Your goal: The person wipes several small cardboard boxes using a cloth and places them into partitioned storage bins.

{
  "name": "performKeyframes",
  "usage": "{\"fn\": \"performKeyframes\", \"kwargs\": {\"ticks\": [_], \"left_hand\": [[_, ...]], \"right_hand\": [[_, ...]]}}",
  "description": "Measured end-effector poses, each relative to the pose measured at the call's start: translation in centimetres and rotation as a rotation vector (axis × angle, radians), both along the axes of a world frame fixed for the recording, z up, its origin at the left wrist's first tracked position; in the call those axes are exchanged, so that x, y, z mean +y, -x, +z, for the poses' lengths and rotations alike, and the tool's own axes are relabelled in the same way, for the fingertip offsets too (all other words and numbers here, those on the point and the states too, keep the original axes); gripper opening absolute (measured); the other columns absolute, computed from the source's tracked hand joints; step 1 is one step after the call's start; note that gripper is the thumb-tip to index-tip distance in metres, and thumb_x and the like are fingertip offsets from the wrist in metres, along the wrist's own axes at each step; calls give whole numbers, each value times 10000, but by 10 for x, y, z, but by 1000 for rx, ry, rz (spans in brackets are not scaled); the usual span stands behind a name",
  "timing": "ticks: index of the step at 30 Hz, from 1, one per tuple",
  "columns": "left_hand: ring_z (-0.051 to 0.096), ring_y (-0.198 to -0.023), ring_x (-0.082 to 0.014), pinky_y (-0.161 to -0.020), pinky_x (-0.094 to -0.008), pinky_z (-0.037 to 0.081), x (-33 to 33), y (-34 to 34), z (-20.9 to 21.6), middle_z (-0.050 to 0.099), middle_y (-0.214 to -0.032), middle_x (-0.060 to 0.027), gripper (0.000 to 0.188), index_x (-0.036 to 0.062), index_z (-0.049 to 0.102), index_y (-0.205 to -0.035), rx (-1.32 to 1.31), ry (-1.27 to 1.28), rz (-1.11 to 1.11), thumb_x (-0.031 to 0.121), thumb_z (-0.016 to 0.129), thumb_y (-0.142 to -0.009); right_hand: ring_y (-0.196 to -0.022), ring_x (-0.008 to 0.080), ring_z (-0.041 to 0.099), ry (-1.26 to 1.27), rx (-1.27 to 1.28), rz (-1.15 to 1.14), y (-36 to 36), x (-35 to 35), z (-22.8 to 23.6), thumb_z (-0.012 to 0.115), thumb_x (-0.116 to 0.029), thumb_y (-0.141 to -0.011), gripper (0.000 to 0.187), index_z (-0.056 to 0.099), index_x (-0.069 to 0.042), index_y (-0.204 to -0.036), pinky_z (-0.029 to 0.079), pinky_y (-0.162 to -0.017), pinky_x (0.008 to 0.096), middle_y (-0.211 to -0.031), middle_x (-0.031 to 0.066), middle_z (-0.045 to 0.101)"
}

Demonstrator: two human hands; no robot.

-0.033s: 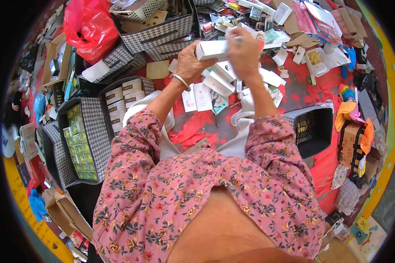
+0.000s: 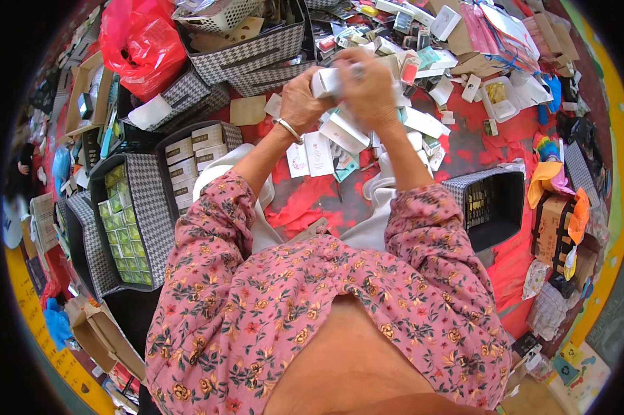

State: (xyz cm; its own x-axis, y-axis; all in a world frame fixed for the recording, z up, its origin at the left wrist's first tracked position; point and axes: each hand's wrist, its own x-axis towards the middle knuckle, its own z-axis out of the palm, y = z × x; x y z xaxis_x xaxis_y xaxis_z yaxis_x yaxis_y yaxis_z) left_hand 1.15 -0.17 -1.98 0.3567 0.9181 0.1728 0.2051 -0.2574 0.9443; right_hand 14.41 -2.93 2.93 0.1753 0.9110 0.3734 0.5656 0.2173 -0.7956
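Note:
A small white cardboard box (image 2: 324,84) is held up in front of me, over a loose heap of packages. My left hand (image 2: 302,104) is closed round its left side, with a light bangle on the wrist. Across the box's right end curls my right hand (image 2: 369,90), a ring on one finger. Motion blurs its fingertips, and they hide that end of the box. Just beneath lie several white cartons (image 2: 346,131) and an upright pair of white printed cards (image 2: 319,153).
Left of me stand a houndstooth bin (image 2: 156,228) of green boxes and another holding cream boxes (image 2: 182,169). A black-lined bin (image 2: 502,207) is at my right. Far back are a red plastic bag (image 2: 142,52), a large houndstooth box (image 2: 250,62) and scattered small packages (image 2: 409,34).
My right hand has shifted left along the white box, covering more of it and uncovering a red-fronted package behind. My left hand stays nearly in place.

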Motion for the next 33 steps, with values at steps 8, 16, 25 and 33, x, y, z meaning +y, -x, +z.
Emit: {"fn": "performKeyframes", "kwargs": {"ticks": [8, 16, 25, 33], "left_hand": [[579, -816, -151, -769, -280, 464, 18, 25, 2, 615, -900, -52, 376, 14, 573, -965, -492, 404, 47, -5, 722, -621], [520, -1030, -300, -808, -469, 490, 3, 22, 14, 531, -1092, -159, 415, 8, 454, -1122, -1043, 1028, -163, 140, 619, -766], [587, -932, -284, -634, -395, 573, 4, 25, 4, 553, -1048, -141, 390, 21, 428, -1131, -902, 1029, -186, 181, 571, -806], [562, -954, -263, -739, -417, 521, 22, 28, 18, 561, -1041, -106, 331, 87, 461, -1100, -1044, 1031, 89, 208, 575, -815]], "right_hand": [[-627, 212, 594, 25, 29, -503, -94, 0, 0, 573, -132, -757, 132, 611, -20, -814, 452, -589, 327, -722, 115, 618], [-563, 74, 495, -190, 914, -341, -99, 11, 16, 620, -126, -791, 123, 610, -4, -779, 403, -514, 210, -677, 16, 575], [-650, 90, 496, -38, 85, 89, -57, -11, 42, 614, -173, -784, 160, 577, -19, -801, 417, -602, 246, -688, 30, 565], [-684, 87, 519, 282, 815, -55, -97, -19, 20, 575, -277, -829, 245, 615, -38, -868, 417, -648, 223, -744, 10, 582]]}}
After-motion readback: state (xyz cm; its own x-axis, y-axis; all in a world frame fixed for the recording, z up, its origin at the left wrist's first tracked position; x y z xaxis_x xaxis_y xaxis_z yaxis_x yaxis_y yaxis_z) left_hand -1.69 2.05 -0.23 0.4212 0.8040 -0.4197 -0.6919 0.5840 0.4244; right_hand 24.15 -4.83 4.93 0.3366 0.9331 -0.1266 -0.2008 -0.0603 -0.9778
